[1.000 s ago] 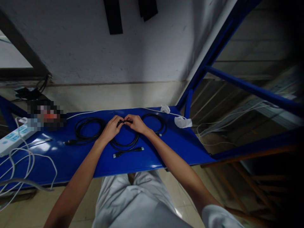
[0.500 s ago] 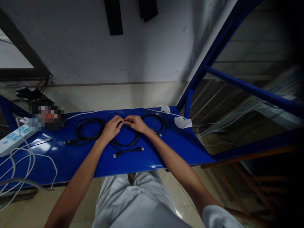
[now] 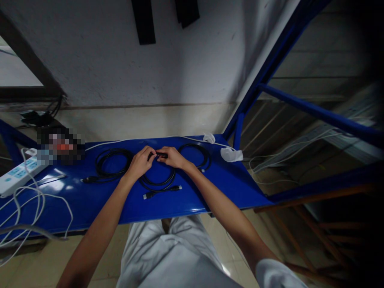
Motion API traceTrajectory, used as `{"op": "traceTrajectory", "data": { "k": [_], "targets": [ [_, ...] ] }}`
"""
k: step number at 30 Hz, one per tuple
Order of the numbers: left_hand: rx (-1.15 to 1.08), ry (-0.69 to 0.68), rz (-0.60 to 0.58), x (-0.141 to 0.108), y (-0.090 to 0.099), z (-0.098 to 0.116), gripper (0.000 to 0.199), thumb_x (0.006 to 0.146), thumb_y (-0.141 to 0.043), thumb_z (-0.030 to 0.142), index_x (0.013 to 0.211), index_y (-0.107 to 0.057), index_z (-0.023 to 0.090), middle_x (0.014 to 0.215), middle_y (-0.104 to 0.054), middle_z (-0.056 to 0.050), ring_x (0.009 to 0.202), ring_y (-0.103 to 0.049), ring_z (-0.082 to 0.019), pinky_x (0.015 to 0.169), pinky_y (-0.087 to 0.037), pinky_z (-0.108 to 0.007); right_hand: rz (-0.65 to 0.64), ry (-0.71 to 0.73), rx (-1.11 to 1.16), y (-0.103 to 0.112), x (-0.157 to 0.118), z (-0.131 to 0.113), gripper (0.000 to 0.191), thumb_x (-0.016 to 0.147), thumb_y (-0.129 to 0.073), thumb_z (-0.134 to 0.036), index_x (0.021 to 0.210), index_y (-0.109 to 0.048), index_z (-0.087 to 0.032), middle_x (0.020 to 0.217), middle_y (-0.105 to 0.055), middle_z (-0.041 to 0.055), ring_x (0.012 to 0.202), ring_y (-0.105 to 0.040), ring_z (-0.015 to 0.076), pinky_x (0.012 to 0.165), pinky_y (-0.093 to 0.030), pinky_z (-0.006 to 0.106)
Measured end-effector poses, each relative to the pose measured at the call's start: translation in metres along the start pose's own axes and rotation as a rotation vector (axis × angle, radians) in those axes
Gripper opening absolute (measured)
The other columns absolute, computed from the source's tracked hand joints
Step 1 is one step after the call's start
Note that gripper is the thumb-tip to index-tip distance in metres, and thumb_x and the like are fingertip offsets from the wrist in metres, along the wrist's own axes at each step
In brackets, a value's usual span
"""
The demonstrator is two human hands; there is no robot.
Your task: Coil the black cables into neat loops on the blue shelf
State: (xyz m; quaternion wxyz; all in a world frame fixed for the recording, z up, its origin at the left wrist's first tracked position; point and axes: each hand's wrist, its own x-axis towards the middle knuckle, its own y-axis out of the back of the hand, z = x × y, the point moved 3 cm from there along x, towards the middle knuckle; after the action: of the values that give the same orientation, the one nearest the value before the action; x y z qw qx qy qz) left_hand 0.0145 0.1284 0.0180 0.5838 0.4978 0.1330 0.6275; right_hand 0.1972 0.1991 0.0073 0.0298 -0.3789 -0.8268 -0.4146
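A black cable (image 3: 159, 184) lies coiled on the blue table, its far side lifted between my two hands. My left hand (image 3: 140, 163) pinches the bundle from the left, thumb and fingertips together. From the right, my right hand (image 3: 175, 157) grips the same stretch, and a short dark piece shows between the fingertips. Both metal-tipped plugs (image 3: 149, 195) of this cable rest crossed at the coil's near side. To the left sits a second black cable coil (image 3: 112, 175), with its plug pointing left. A third black coil (image 3: 207, 154) lies beyond my right wrist, partly covered by it.
On the left stand a white power strip (image 3: 22, 172) and tangled white cords (image 3: 39, 196). A blurred-out object (image 3: 60, 146) is behind them. Crumpled white scraps (image 3: 231, 155) lie at the table's right end, beside the blue frame (image 3: 238, 132). A wall rises behind.
My fingertips have shifted slightly on the cable, and more of the dark piece between them shows now. The coils and plugs on the table stay where they were.
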Motion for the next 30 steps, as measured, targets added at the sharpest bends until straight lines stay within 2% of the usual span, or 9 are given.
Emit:
{"op": "traceTrajectory", "data": {
  "k": [3, 10, 18, 26, 30],
  "targets": [
    [0.001, 0.003, -0.004, 0.0002, 0.0007, 0.0022, 0.005, 0.104, -0.062, 0.025, 0.106, -0.067, 0.025, 0.107, -0.071, -0.006, 0.099, -0.072, -0.025, 0.091, -0.057, -0.039, 0.01, 0.02, -0.009, -0.0003, 0.0002, 0.001, 0.033, 0.096, -0.073, -0.008, 0.125, -0.082, -0.022, 0.11, -0.081, 0.0084, 0.097, -0.072, 0.0212, 0.091, -0.051, 0.03],
    [0.038, -0.007, 0.013, -0.0001, 0.0037, 0.0078, 0.005, 0.104, -0.063, 0.026, 0.107, -0.066, 0.026, 0.107, -0.071, -0.006, 0.102, -0.072, -0.025, 0.09, -0.057, -0.038, 0.018, 0.016, 0.03, -0.001, 0.0001, 0.0013, 0.022, 0.103, -0.068, -0.016, 0.12, -0.081, -0.02, 0.12, -0.081, 0.0098, 0.108, -0.075, 0.0237, 0.097, -0.053, 0.033],
    [0.059, -0.011, 0.007, 0.0001, 0.0037, 0.0096, 0.006, 0.104, -0.062, 0.024, 0.107, -0.067, 0.025, 0.107, -0.071, -0.006, 0.101, -0.071, -0.025, 0.09, -0.056, -0.037, 0.026, 0.025, 0.083, -0.0013, -0.0004, 0.0024, 0.017, 0.101, -0.067, -0.013, 0.115, -0.076, -0.016, 0.107, -0.08, 0.0075, 0.094, -0.073, 0.02, 0.088, -0.053, 0.028],
    [0.056, -0.002, 0.005, 0.0004, 0.0033, 0.0088, 0.008, 0.104, -0.059, 0.022, 0.107, -0.067, 0.024, 0.105, -0.071, -0.006, 0.1, -0.071, -0.025, 0.093, -0.056, -0.038, 0.016, 0.073, 0.012, 0.0016, 0.0001, 0.0001, 0.019, 0.103, -0.065, -0.013, 0.114, -0.08, -0.017, 0.113, -0.081, 0.0113, 0.102, -0.073, 0.0228, 0.095, -0.052, 0.032],
    [0.049, 0.004, 0.03, 0.0006, 0.0025, 0.0069, 0.009, 0.105, -0.059, 0.023, 0.108, -0.067, 0.024, 0.106, -0.073, -0.007, 0.102, -0.071, -0.025, 0.096, -0.055, -0.039, 0.018, 0.027, 0.063, 0.0012, 0.0, 0.0001, 0.018, 0.102, -0.065, -0.012, 0.113, -0.078, -0.018, 0.112, -0.081, 0.0094, 0.101, -0.073, 0.0215, 0.093, -0.052, 0.031]
  ]
}}
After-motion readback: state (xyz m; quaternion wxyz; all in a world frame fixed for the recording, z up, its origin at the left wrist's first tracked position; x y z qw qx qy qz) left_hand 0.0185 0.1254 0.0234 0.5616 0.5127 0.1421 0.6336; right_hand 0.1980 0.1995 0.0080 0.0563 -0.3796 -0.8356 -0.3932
